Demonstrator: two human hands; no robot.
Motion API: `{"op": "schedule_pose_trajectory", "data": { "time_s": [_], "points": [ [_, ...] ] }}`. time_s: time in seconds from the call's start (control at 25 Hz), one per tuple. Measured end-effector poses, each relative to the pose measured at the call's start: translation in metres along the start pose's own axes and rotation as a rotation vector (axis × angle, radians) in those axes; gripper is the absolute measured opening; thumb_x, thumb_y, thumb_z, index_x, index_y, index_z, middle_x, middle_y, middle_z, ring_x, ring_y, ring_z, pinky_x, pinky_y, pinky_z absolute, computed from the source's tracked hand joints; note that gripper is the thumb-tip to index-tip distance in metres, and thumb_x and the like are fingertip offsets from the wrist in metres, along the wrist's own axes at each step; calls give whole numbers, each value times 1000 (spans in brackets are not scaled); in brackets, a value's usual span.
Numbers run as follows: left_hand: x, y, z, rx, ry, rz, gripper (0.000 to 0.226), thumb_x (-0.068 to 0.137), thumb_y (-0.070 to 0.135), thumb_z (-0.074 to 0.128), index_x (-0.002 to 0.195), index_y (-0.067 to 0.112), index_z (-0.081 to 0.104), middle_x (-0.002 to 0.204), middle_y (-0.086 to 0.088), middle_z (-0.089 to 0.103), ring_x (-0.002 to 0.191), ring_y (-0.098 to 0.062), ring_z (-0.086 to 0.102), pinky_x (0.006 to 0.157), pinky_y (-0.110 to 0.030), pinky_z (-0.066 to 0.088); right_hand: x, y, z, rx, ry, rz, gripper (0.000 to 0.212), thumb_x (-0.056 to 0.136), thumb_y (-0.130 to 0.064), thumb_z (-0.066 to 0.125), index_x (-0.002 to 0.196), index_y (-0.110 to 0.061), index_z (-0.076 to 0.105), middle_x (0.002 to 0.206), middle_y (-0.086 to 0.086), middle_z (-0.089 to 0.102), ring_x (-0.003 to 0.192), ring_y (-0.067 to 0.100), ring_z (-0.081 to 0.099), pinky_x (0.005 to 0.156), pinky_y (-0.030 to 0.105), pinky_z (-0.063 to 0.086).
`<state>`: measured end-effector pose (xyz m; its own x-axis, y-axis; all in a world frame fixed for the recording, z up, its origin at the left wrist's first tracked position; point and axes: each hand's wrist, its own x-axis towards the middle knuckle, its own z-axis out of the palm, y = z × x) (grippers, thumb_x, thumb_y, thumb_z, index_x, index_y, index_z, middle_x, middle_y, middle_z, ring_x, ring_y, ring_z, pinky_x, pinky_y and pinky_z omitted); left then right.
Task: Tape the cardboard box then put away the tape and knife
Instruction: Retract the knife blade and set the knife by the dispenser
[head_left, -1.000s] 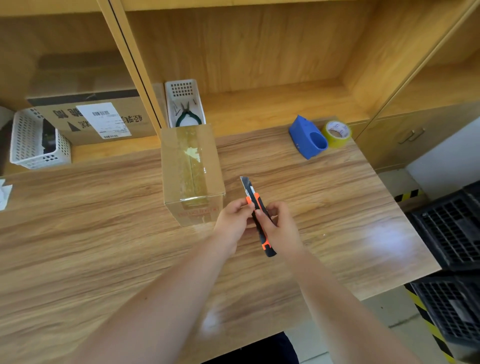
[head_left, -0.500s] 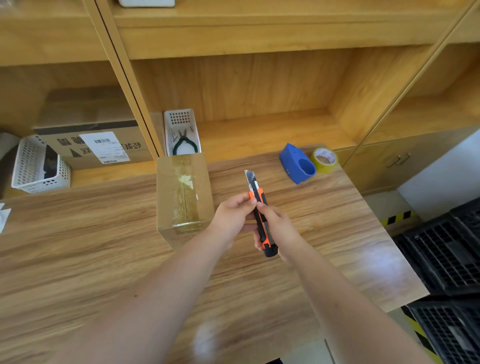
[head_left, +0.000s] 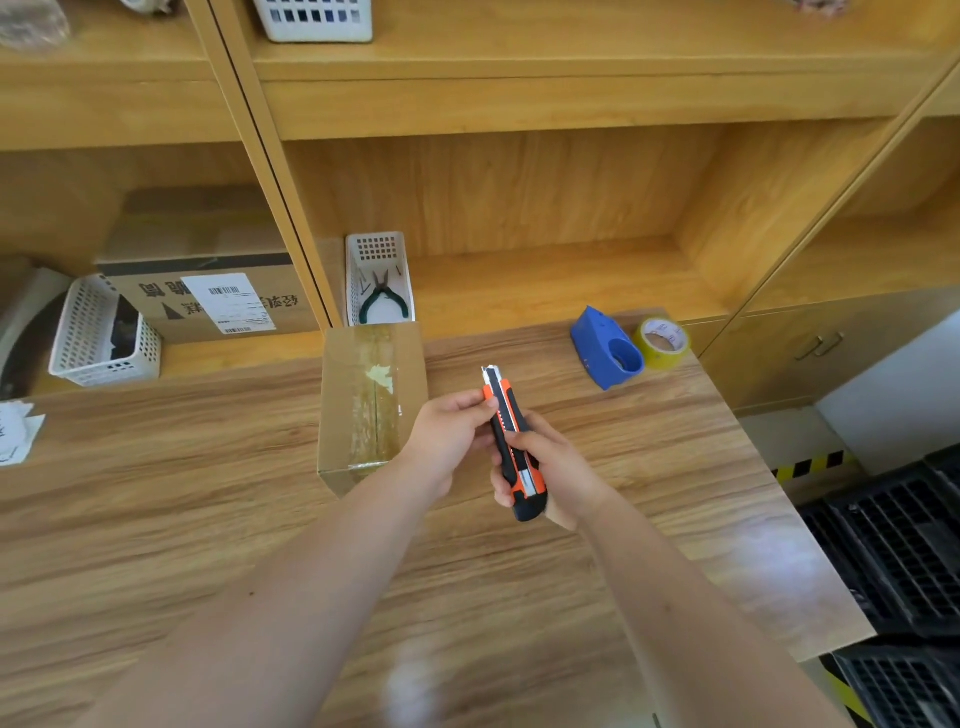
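Note:
A small cardboard box (head_left: 363, 400) stands on the wooden table (head_left: 156, 519), a strip of clear tape running over its closed top. Just right of it I hold an orange and black utility knife (head_left: 511, 441) in both hands, above the table. My right hand (head_left: 550, 467) wraps the handle. My left hand (head_left: 452, 436) pinches the knife near its front end, where only a short bit of blade shows. A blue tape dispenser (head_left: 605, 348) and a yellow tape roll (head_left: 664, 343) sit at the table's far right corner.
Behind the table is a wooden shelf unit. A white basket with pliers (head_left: 380, 280) stands right behind the box. A labelled carton (head_left: 208, 301) and another white basket (head_left: 104, 332) are on the left. Black crates (head_left: 893, 545) stand on the floor at right.
The blade showing at the knife's tip has grown shorter. My view has tilted up, so more shelf shows. Both hands stay on the knife beside the box.

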<state>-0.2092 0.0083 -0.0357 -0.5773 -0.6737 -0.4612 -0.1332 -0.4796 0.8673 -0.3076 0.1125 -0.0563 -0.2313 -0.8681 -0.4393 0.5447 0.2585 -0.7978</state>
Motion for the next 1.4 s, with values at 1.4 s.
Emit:
{"op": "schedule_pose_trajectory", "data": {
  "time_s": [1.4],
  "points": [
    [213,1,102,-111,313,-163,21,92,10,63,97,29,67,100,-6,74,95,-24,71,95,-48,54,111,-51,-136,-64,353,-27,20,89,5,60,107,-4,60,93,21,73,86,38,72,74,37,61]
  ]
}}
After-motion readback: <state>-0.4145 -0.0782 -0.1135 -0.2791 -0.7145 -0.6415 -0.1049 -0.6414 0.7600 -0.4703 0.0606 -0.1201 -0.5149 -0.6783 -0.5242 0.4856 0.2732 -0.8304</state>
